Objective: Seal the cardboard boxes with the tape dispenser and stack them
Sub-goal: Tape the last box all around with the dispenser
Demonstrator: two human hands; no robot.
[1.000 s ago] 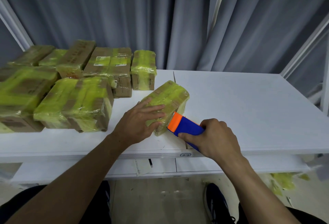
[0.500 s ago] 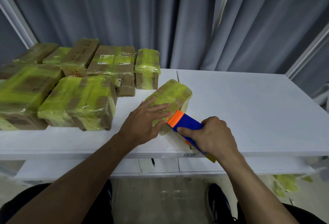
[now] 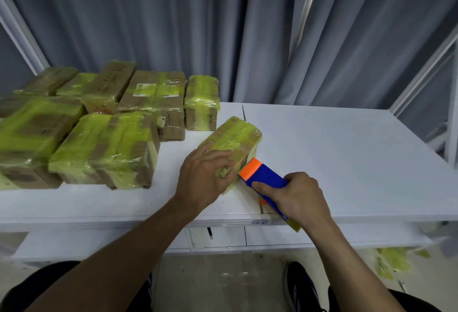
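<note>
**Left hand (image 3: 203,180) edges toward tape dispenser (image 3: 262,175); box unmoved**

Since the earlier frame, the left hand sits slightly nearer the dispenser's orange head, while the box (image 3: 235,135) and the dispenser hold position. The box lies near the middle of the table (image 3: 347,150) front edge, apart from the taped boxes (image 3: 106,148) at the left rear corner. The left hand presses fairly flat on the box's near end, judged to steady it and smooth the tape. The right hand (image 3: 295,195) grips the blue body, forearm angled in from the right, with the orange head touching the box's near end.
</note>
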